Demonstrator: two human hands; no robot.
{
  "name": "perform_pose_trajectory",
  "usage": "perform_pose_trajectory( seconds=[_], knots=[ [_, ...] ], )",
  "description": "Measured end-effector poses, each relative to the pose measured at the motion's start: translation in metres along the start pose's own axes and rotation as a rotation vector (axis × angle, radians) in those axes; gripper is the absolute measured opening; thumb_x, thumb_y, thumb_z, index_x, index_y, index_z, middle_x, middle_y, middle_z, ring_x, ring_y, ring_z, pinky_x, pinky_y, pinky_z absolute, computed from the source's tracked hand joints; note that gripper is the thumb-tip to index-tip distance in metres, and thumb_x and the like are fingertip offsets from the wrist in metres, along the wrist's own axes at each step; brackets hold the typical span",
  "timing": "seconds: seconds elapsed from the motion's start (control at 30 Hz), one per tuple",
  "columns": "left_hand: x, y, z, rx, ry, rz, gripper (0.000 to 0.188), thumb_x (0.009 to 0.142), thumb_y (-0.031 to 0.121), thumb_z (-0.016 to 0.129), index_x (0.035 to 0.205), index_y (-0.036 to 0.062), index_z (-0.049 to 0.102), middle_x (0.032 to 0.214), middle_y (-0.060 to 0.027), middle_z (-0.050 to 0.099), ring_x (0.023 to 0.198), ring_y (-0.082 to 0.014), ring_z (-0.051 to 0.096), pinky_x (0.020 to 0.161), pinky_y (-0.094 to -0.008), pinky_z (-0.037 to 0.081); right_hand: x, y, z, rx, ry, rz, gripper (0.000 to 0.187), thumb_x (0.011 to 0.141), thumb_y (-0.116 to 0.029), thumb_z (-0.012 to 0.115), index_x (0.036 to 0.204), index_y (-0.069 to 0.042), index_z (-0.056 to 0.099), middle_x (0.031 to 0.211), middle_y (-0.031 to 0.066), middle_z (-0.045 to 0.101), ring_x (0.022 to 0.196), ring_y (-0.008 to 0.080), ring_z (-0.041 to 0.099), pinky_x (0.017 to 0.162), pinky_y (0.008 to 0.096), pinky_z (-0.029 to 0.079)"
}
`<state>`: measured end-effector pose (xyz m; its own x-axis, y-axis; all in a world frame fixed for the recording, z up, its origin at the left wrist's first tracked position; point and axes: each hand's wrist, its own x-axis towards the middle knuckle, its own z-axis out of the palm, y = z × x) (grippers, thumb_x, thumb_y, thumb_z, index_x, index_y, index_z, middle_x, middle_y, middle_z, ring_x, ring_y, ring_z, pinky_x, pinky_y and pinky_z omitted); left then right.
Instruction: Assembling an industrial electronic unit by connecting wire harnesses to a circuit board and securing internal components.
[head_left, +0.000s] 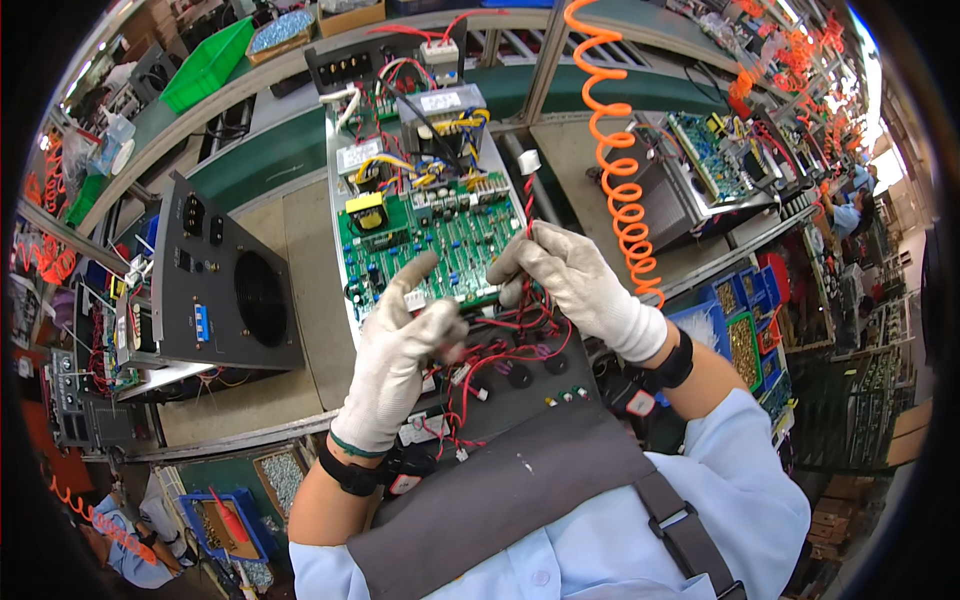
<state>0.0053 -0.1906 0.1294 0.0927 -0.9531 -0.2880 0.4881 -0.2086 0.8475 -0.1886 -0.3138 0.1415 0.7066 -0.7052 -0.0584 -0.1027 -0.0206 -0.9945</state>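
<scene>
My right hand [585,285], in a white knit glove, pinches a twisted red-and-black cable [529,200] at the right edge of a green circuit board [420,240]. The cable stands up from my fingers and ends in a white connector [528,162]. Over the near edge of the board is my left hand [390,360], gloved too, its fingers apart with nothing visible in them; some fingertips are blurred by motion. The board sits in an open metal chassis and carries a yellow transformer [367,212]. Loose red wires [465,385] with small plugs lie below my hands, beside a dark panel [540,380].
A dark grey unit with a round fan opening [262,298] stands to the left. Another open unit [715,160] sits at the right. An orange coiled hose [625,190] hangs close by my right hand. Bins of small parts [742,350] are at the right; a green bin [207,65] is far left.
</scene>
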Motion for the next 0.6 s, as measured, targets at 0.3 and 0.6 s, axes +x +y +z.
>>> perform_pose_trajectory(
  seconds=[0.3, 0.6],
  knots=[
    [0.005, 0.015, 0.021, 0.202, 0.104, 0.259, 0.039, 0.098, 0.017, 0.066, 0.132, -0.0004, 0.059, 0.089, 0.0019, 0.063, 0.067, -0.0009, 0.048, 0.055, -0.0167, 0.038, 0.001, -0.030, 0.010, -0.562, -0.125, -0.221, 0.029, 0.103, -0.016, 0.054, 0.120, 0.006, 0.062, 0.090, 0.0121, 0.069, 0.074, 0.0149, 0.061, 0.069, 0.0297, 0.051],
    [0.000, 0.008, 0.010, 0.210, 0.207, 0.285, 0.025, 0.098, 0.020, 0.067, 0.114, 0.0012, 0.069, 0.085, -0.0020, 0.070, 0.058, 0.0001, 0.051, 0.047, -0.0157, 0.039, 0.004, -0.022, 0.018, -0.783, -0.023, -0.384, 0.026, 0.094, -0.016, 0.066, 0.116, -0.002, 0.071, 0.098, 0.0168, 0.071, 0.086, 0.0290, 0.070, 0.075, 0.0350, 0.055]
  ],
)
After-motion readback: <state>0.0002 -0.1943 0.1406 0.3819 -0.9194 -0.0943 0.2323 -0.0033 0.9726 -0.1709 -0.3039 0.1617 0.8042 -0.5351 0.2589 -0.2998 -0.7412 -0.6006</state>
